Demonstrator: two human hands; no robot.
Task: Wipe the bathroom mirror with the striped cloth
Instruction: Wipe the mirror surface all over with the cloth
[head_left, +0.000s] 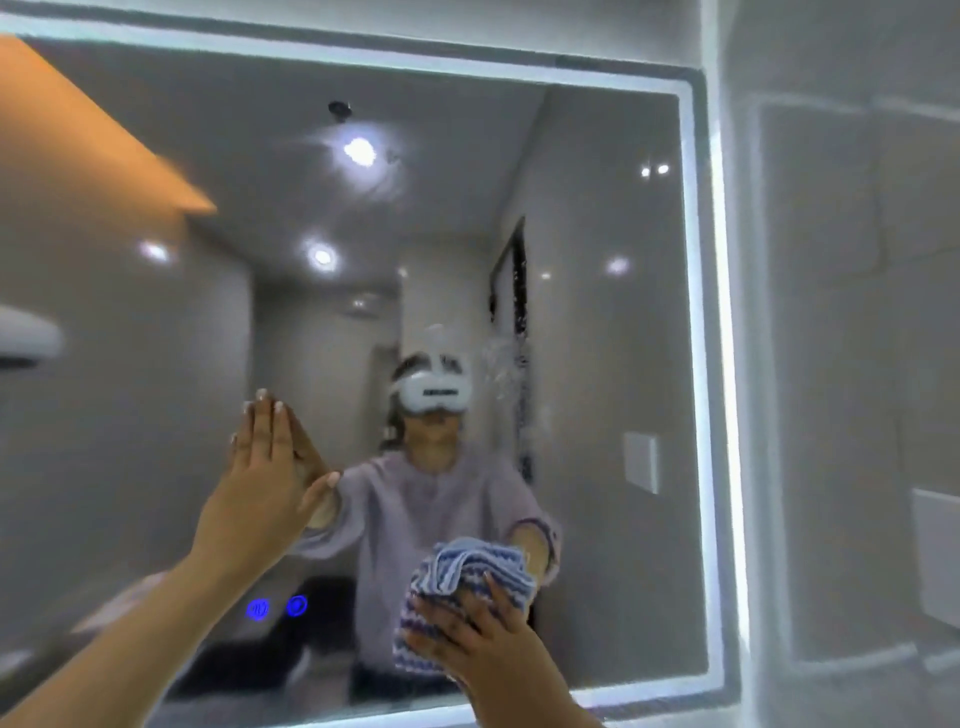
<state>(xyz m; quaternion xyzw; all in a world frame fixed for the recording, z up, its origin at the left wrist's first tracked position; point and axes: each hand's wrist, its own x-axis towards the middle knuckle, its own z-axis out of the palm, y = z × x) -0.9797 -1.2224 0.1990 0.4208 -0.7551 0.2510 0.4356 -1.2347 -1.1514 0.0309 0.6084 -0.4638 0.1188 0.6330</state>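
Head view, facing the bathroom mirror, which fills most of the frame inside a lit white border. Step in hand, as judged: wiping under way, low on the glass. The right hand lies over the striped cloth, fingers spread and fairly straight, pressing it against the lower centre of the mirror; no curl round the fabric is visible. The cloth is bunched, blue and white stripes, its upper folds standing clear above the fingertips. The left hand is flat with fingers straight and together, holding nothing, fingertips meeting their reflection, so it appears to brace on the glass left of centre. A patch of pale streaks or droplets shows above the cloth, near mid-height; the frame is soft with blur, so its extent is uncertain. Two blue touch icons glow low on the glass between the hands. Next move, as judged: carry the cloth upward to the streaked patch with even pressure, keeping it flat under the palm. The braced left hand may leave prints, so that spot would need a pass too. Tiled wall to the right.
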